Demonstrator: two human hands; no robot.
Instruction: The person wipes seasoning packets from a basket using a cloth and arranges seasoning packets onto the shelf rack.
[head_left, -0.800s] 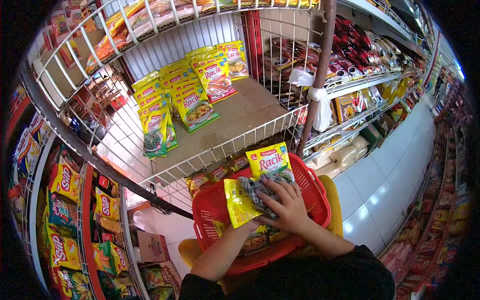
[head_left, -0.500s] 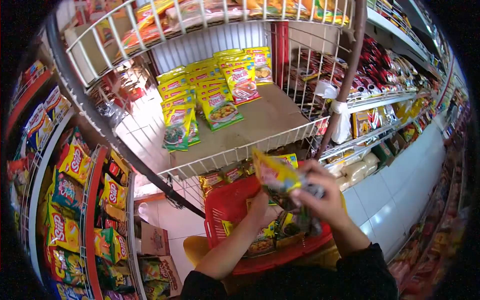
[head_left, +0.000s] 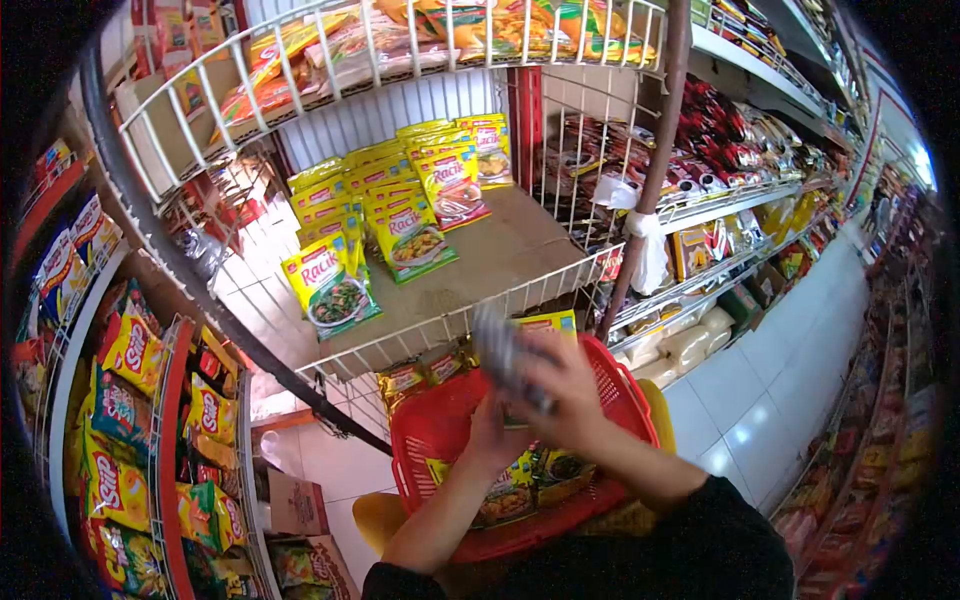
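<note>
My right hand (head_left: 568, 392) is closed on a few seasoning packets (head_left: 505, 350), held above a red plastic basket (head_left: 425, 420). Motion blurs them, and mostly their silvery-grey side shows. My left hand (head_left: 490, 432) is just below, its fingers closed at the packets' lower end and partly hidden. Inside the basket lie more yellow-and-green seasoning packets (head_left: 510, 490), beneath my forearms. Ahead, on a cardboard-lined wire shelf (head_left: 500, 245), yellow Racik packets stand in rows, with one green-and-yellow packet (head_left: 330, 285) leaning at the front left.
A wire tier (head_left: 400, 50) of packets hangs above the shelf. Its dark metal post (head_left: 650, 190) rises on the right. Snack racks with Siip bags (head_left: 125, 480) line the left. Stocked shelves (head_left: 740, 205) and a tiled aisle (head_left: 760, 400) lie to the right.
My right hand has moved left and tilted its packets, so their printed yellow front no longer shows. Both hands are closer together. The view has shifted slightly, and the front-left shelf packet shows more fully.
</note>
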